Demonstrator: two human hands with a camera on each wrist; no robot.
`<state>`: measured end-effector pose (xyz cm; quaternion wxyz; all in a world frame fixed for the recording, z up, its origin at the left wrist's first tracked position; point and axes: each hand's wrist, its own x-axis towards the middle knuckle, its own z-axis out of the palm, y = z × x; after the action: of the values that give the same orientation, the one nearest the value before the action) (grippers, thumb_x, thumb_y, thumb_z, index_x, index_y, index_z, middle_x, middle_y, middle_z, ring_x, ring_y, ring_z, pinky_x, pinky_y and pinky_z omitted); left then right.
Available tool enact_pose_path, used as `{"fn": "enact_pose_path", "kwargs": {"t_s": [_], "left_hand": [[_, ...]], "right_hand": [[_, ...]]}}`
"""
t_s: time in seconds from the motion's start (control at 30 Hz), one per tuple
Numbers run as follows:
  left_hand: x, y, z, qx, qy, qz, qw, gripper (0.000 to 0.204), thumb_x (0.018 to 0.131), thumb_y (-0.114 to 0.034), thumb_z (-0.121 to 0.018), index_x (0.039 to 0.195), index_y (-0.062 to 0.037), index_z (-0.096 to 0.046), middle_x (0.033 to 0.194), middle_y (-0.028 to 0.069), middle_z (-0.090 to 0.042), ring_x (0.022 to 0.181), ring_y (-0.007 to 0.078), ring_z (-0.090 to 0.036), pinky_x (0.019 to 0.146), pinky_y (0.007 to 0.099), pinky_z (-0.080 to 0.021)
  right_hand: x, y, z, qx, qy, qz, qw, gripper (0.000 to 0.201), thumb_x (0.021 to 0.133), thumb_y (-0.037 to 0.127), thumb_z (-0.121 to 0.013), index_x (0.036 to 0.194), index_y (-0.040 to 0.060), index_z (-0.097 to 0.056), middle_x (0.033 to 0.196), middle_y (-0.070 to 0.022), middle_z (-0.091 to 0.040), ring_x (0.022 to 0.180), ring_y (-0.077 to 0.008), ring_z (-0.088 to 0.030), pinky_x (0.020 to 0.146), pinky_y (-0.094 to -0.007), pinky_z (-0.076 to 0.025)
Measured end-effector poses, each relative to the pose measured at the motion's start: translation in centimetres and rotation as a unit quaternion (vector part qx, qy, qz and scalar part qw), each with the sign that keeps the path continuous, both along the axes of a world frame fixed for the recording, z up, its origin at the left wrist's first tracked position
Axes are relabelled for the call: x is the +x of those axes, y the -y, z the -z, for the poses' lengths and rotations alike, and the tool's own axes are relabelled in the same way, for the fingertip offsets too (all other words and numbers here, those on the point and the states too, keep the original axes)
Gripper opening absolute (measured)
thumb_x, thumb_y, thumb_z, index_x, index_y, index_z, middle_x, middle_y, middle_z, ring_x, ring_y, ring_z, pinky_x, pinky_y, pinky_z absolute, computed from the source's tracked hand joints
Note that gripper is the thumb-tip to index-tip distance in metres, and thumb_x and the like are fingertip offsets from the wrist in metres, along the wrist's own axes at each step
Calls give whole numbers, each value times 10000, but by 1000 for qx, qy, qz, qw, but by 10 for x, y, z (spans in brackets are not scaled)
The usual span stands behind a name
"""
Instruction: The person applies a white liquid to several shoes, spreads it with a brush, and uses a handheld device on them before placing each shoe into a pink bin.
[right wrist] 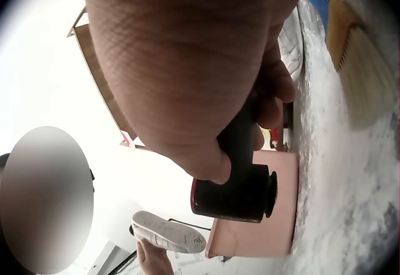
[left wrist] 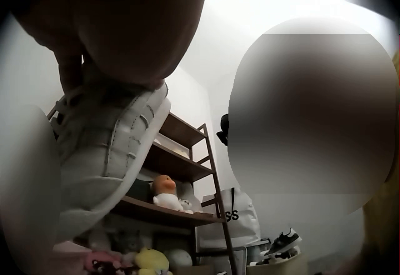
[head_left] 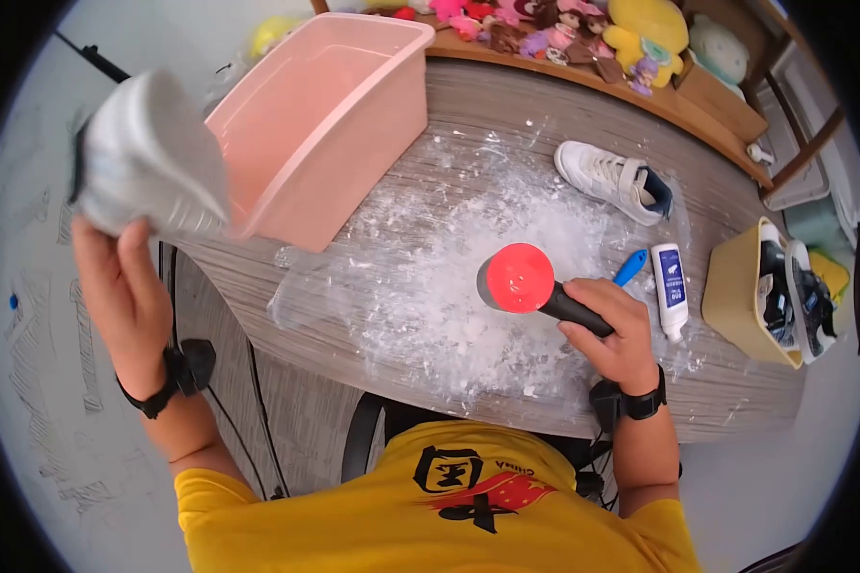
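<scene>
My left hand (head_left: 132, 301) grips a white sneaker (head_left: 158, 153) raised at the left, beside the pink tub; it is blurred in the head view. Laces and stitched side panels of that sneaker (left wrist: 103, 147) show in the left wrist view. Over the table, my right hand (head_left: 619, 329) holds the black handle of a hair-dryer-shaped device (head_left: 519, 277) with a red round end. In the right wrist view, a short flanged nozzle sticks out of its black body (right wrist: 234, 194). A second white sneaker (head_left: 612, 180) lies at the far right of the table.
The pink tub (head_left: 377, 158) stands at the back left. White powder (head_left: 449, 325) covers a plastic sheet. A blue-handled brush (head_left: 631, 268) lies by a white bottle (head_left: 671, 286). A yellow bin (head_left: 736, 286) holds shoes. Toys fill the shelf (head_left: 717, 110) behind.
</scene>
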<state>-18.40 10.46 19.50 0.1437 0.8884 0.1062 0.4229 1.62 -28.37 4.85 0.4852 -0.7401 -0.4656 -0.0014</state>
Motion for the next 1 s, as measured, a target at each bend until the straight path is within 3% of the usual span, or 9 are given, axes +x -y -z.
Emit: {"fn": "enact_pose_path", "kwargs": {"t_s": [0.1,0.2,0.23,0.37,0.5,0.77,0.87,1.0], "left_hand": [[12,-8,-11,219,-116,-41,968,221,909,-59,-630,1103,12,-550,985,135,-587,857,265,-576,777,332,-468],[34,-4,-19,347,-181,24,920,232,800,-21,-656,1021,0,-589,949,131,-575,868,318,-557,762,366,-463],[42,-1,-18,350,-188,40,917,219,752,-18,-631,969,-11,-606,925,87,-588,890,294,-564,768,382,-466],[60,-7,-19,350,-246,55,902,271,760,-47,-591,1026,-35,-641,912,68,-591,903,247,-572,809,344,-472],[70,-6,-25,382,-216,84,895,273,758,-29,-623,1029,-24,-655,890,80,-577,867,261,-543,787,349,-469],[86,-27,-11,503,-299,108,804,323,775,-84,-613,1086,-32,-680,920,19,-630,912,158,-573,863,285,-436],[88,-25,-5,510,-370,98,770,254,772,-99,-618,1010,-48,-691,865,1,-634,888,148,-568,829,279,-432],[90,-23,0,493,-366,143,776,160,740,-106,-604,873,-63,-682,799,5,-592,847,174,-539,826,283,-426]], "right_hand": [[-1,-2,2,-4,-5,3,1000,395,739,59,-789,1116,7,-680,1028,-174,-694,884,-312,-678,764,-348,-536],[-1,-3,5,-6,-4,2,1000,390,742,56,-789,1113,6,-680,1040,-177,-695,902,-309,-683,776,-344,-539],[-2,-3,6,-9,-5,3,1000,389,743,56,-789,1113,6,-680,1041,-176,-696,903,-307,-684,777,-343,-540],[-2,-4,8,-16,-5,7,1000,389,748,59,-791,1116,5,-679,1040,-174,-697,901,-300,-687,776,-340,-541],[0,-4,9,-20,-6,10,1000,386,753,63,-792,1117,3,-678,1031,-172,-697,894,-296,-688,767,-338,-542],[-1,-5,6,-24,1,0,1000,372,758,64,-788,1108,2,-680,1013,-173,-697,875,-304,-683,749,-346,-541],[0,-5,6,-25,3,-1,1000,373,754,64,-789,1104,2,-680,1011,-172,-696,871,-306,-682,745,-347,-540],[2,-5,7,-29,4,-2,1000,371,749,61,-790,1099,6,-681,1009,-170,-694,867,-308,-679,742,-346,-540]]}}
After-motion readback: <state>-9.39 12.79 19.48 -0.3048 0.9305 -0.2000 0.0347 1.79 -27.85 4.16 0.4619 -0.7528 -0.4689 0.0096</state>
